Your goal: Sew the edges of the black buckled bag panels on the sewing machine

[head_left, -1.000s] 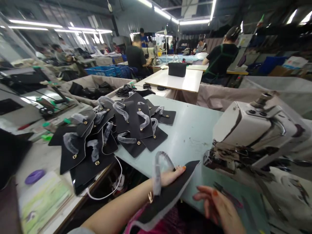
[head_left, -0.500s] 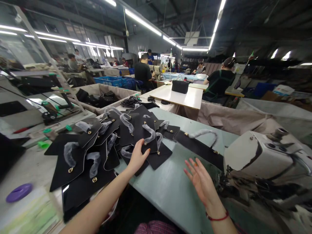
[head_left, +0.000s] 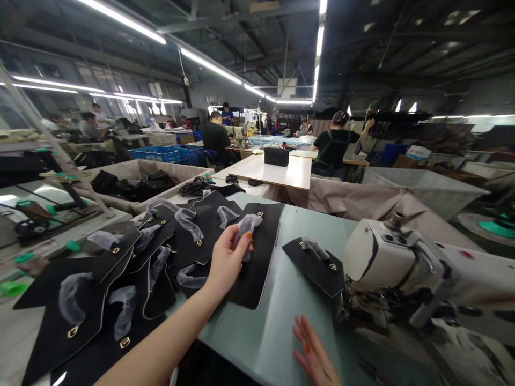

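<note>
My left hand (head_left: 227,260) is closed on the plastic-wrapped handle (head_left: 250,221) of a black bag panel (head_left: 261,273), which has a gold-coloured fitting. That panel lies over the right side of a pile of similar black panels (head_left: 197,241) with wrapped handles. Low in the view, my right hand (head_left: 314,354) is open and holds nothing, its fingers stretched out above the pale green table (head_left: 241,343). Ahead of it, another black panel with a wrapped handle (head_left: 316,265) lies beside the head of a sewing machine (head_left: 374,257).
The sewing machine takes up the right side. Fabric-lined bins (head_left: 341,195) stand behind the table, one holding black pieces (head_left: 137,182). A black handbag (head_left: 276,156) stands on a white table (head_left: 257,174). Thread spools (head_left: 30,262) are at left; several people work farther back.
My left hand has taken hold of a handle, and its panel has shifted right and turned. The panel by the machine lies differently. My right hand is lower, and the view has turned right.
</note>
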`<state>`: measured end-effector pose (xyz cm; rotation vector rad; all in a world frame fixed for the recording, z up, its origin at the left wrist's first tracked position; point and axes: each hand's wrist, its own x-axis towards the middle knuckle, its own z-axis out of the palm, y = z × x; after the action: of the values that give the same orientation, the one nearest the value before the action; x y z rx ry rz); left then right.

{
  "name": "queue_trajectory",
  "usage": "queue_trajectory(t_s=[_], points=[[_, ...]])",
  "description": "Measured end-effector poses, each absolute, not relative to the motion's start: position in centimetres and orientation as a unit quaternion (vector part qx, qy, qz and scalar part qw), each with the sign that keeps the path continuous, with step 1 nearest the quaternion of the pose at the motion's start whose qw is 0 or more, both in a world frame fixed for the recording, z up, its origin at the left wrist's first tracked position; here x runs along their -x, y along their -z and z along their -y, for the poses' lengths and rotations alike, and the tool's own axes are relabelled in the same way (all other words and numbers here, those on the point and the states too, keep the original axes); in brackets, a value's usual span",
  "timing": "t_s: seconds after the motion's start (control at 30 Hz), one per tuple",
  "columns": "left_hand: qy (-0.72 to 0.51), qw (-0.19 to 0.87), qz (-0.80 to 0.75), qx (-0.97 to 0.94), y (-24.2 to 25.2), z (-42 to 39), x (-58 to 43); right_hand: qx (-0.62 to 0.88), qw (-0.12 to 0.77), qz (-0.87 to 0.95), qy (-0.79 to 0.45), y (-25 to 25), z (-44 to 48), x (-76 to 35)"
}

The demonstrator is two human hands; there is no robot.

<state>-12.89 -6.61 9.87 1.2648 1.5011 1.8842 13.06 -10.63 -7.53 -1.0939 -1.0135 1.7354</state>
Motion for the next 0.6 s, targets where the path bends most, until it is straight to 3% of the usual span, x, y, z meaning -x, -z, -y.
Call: queue_trajectory(t_s=[0.13, 0.27, 0.43, 0.6], points=[[-0.682, 0.284, -0.512, -0.439, -9.9, 9.1, 7.1, 0.345, 0.409, 0.346, -0.771, 3.2, 10.9, -12.2], [-0.635, 0.377, -0.519, -0.429, -4.6, 10.6, 2.6, 0.288, 0.374, 0.315, -0.823, 1.3, 13.3, -12.9], [-0.644, 0.492, -0.513, -0.282, 2.2, 12.6, 0.2, 0.381, 0.397, 0.301, -0.779, 3.9, 15.7, -14.5], [-0.643, 0.456, -0.575, -0.22, 6.3, 15.9, 1.6, 0.411, 0.412, 0.351, -0.733, 5.6, 15.9, -16.1]])
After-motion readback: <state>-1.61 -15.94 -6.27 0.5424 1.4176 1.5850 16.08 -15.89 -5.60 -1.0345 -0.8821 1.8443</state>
